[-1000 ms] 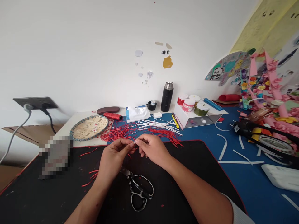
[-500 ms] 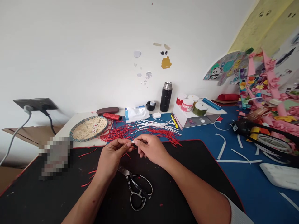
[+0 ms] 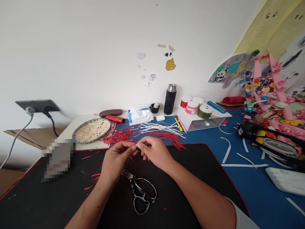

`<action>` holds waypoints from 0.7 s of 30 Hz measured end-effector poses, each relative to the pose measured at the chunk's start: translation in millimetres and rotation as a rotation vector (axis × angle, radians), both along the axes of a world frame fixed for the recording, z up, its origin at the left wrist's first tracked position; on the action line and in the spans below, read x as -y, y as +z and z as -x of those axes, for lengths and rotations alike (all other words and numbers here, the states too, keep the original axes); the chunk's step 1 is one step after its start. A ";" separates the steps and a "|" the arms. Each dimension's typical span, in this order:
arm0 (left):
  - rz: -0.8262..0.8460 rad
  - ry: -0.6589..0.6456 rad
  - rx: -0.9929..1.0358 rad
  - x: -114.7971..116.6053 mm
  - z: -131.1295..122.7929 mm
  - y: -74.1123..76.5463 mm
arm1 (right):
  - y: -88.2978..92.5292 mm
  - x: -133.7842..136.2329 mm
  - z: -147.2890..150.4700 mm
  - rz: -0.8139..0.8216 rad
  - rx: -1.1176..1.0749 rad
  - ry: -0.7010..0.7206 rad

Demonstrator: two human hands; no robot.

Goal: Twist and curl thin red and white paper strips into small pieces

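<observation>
My left hand [image 3: 118,156] and my right hand [image 3: 152,151] meet fingertip to fingertip above the black mat. Both are closed in a pinch of thumb and forefinger. Between the tips is a small white piece, mostly covered by the fingers, so its kind is unclear. Scissors [image 3: 143,192] with worn black handles lie on the mat just below, their blades partly under my left hand. Behind the hands are a heap of red cords [image 3: 119,136] and a bunch of white strips [image 3: 158,128]. Short red cord pieces [image 3: 90,155] lie left of my left wrist.
A woven basket [image 3: 91,131] stands at the back left beside a red thread spool [image 3: 116,119]. A black flask [image 3: 170,99] and a white box [image 3: 195,122] topped with jars are at the back. White strips [image 3: 244,165] and paper flowers [image 3: 277,92] occupy the right.
The fingertips have come slightly closer together, covering more of the small white piece. The whole view has shifted a little; the scissors and other things stay in place.
</observation>
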State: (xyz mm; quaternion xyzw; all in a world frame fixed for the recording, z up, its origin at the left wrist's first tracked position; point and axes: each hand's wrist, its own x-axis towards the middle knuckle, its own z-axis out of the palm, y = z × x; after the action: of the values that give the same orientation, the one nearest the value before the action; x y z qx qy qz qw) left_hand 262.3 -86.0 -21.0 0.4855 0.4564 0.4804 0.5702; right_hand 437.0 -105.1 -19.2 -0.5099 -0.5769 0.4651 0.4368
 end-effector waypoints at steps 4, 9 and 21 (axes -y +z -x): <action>-0.012 -0.004 -0.051 1.1 0.8 1.8 | 3.4 2.0 -0.1 -0.031 0.055 -0.008; 0.026 -0.003 -0.111 -0.2 2.3 3.3 | 4.3 2.3 -0.3 -0.051 0.094 -0.013; 0.081 -0.025 0.006 -1.2 2.7 2.5 | 4.9 1.6 -0.6 -0.072 0.094 -0.007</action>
State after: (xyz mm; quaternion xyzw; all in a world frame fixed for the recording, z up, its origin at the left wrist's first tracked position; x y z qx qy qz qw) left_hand 259.6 -84.8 -18.5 0.4664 0.4674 0.4560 0.5968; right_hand 437.5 -106.7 -14.3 -0.5173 -0.6114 0.4180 0.4288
